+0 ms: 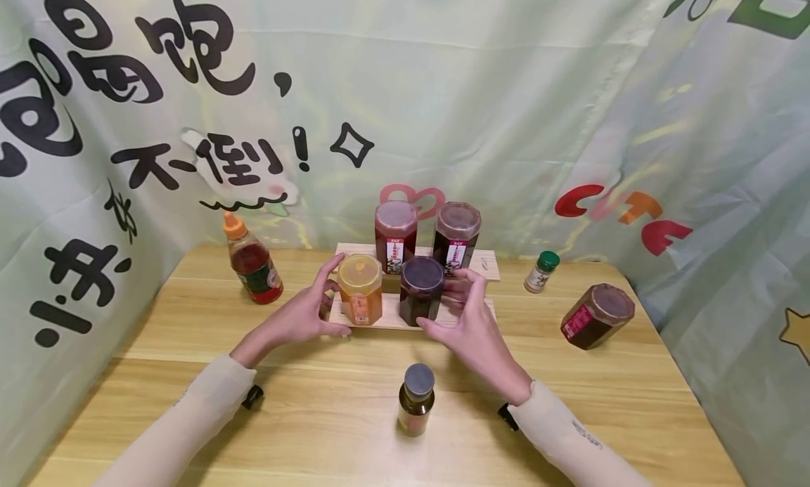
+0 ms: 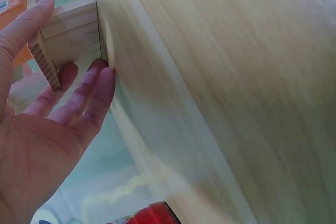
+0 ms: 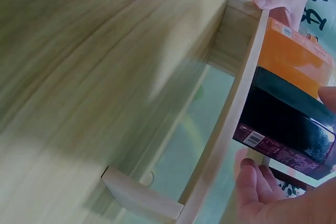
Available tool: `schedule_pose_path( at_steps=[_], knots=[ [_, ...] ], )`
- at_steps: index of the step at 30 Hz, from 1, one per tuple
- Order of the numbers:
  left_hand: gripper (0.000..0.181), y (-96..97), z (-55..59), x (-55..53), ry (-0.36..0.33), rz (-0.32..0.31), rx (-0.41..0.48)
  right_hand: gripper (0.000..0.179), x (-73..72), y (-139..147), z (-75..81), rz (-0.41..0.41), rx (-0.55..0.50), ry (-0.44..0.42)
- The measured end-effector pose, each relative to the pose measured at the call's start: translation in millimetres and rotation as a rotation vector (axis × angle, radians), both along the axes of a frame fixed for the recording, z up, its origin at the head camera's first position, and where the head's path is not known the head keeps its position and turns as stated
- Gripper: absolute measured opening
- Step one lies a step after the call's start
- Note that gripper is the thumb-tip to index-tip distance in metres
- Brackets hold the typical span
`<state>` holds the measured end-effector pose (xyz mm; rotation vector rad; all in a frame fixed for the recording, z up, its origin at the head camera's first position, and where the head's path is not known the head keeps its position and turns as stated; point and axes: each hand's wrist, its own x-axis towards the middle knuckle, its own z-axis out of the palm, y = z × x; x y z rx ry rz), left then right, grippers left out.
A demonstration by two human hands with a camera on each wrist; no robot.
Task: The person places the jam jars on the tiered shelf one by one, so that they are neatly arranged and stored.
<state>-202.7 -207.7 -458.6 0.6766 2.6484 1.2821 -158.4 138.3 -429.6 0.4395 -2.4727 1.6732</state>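
A two-tier wooden rack (image 1: 489,265) stands at the table's middle, bearing hexagonal jars. My left hand (image 1: 299,317) grips the left end of its lower tier, thumb at the front edge and fingers behind the side piece (image 2: 73,30). Beside that hand is an orange-yellow jar (image 1: 361,290) on the lower tier. To its right stands a dark jar (image 1: 420,294); my right hand (image 1: 477,339) is curled round it, thumb at the lower front and fingers along the right side. Behind, on the upper tier, are a red jar (image 1: 395,237) and another dark jar (image 1: 455,237).
A small brown bottle (image 1: 415,403) stands in front of the rack. A red sauce bottle (image 1: 255,265) with an orange cap is at the left. Farther right are a green-capped shaker (image 1: 541,272) and a dark red jar (image 1: 597,317). A printed curtain (image 1: 493,107) surrounds the table.
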Motion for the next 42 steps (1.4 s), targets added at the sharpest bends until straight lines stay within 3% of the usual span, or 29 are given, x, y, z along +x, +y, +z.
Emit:
schedule_pose_path(
  at_steps=[6, 23, 28, 32, 42],
  knots=[
    [0.137, -1.6, -1.0, -0.7, 0.008, -0.009, -0.001, 0.101, 5.7, 10, 4.5, 0.007, 0.014, 0.007],
    [0.139, 0.0, 0.0, -0.8, -0.011, -0.007, 0.006, 0.089, 27.1, 64, 23.7, -0.067, 0.111, 0.09],
    [0.14, 0.4, -1.0, -0.5, -0.02, -0.005, 0.012, 0.074, 30.7, 84, 28.2, -0.132, 0.168, 0.169],
    [0.14, 0.1, -1.5, 0.1, -0.021, -0.003, 0.011, 0.073, 32.4, 100, 30.8, -0.19, 0.191, 0.214],
    [0.141, -0.7, -1.7, -0.7, -0.016, -0.005, 0.015, 0.077, 36.4, 143, 45.7, -0.35, 0.213, 0.168]
  ],
)
